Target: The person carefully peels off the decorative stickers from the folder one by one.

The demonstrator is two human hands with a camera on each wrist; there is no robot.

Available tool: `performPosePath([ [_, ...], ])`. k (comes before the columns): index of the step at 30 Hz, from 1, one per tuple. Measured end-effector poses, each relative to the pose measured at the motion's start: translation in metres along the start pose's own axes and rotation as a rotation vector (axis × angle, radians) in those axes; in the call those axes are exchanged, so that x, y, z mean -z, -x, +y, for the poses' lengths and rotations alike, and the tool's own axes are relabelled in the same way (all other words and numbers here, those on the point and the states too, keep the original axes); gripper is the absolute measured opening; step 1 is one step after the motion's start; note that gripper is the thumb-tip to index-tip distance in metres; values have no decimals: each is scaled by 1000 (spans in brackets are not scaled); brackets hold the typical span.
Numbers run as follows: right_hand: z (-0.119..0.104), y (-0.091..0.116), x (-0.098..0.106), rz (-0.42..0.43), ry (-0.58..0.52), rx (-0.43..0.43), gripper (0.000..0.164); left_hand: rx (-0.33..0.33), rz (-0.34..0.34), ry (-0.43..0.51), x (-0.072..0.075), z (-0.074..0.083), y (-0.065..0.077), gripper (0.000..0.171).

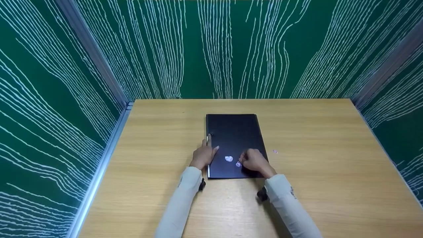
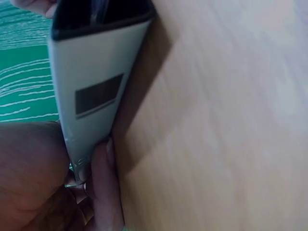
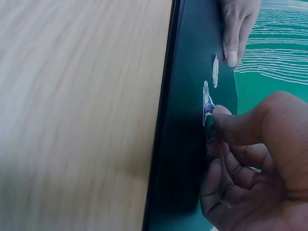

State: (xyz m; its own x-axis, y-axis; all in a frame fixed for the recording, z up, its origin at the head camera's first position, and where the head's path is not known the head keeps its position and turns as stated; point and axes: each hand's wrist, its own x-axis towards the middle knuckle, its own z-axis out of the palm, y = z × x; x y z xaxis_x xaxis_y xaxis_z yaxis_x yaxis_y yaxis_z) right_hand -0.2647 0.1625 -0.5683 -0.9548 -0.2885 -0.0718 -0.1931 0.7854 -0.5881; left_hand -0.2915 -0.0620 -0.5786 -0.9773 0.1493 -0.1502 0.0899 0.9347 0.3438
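A black binder (image 1: 234, 135) with a pale spine (image 2: 103, 62) lies on the table. My left hand (image 1: 204, 154) rests along its left edge, the thumb lying on the cover and other fingers against the spine. With thumb and fingertips, my right hand (image 1: 255, 160) pinches a small white sticker with a purple print (image 3: 207, 107) at the lower part of the cover. Part of that sticker touches the cover, and the fingertips hide its near end. A second white sticker (image 1: 228, 158) lies on the cover between the hands.
A tiny pink scrap (image 1: 275, 151) lies on the wooden table (image 1: 317, 185) to the right of the binder. Green walls with white wavy lines (image 1: 244, 49) stand behind and at both sides. A dark band sits at each sleeve cuff.
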Motion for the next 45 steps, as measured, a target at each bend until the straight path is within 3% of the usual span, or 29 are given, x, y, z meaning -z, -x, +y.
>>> performPosePath([
  [22,-4,1,2,16,9,12,12,-5,13,11,1,0,0,71],
  [29,-1,2,0,49,14,68,14,-8,12,-14,1,0,-1,71],
  [45,-1,2,0,21,8,29,8,3,-2,5,-1,-1,0,72],
])
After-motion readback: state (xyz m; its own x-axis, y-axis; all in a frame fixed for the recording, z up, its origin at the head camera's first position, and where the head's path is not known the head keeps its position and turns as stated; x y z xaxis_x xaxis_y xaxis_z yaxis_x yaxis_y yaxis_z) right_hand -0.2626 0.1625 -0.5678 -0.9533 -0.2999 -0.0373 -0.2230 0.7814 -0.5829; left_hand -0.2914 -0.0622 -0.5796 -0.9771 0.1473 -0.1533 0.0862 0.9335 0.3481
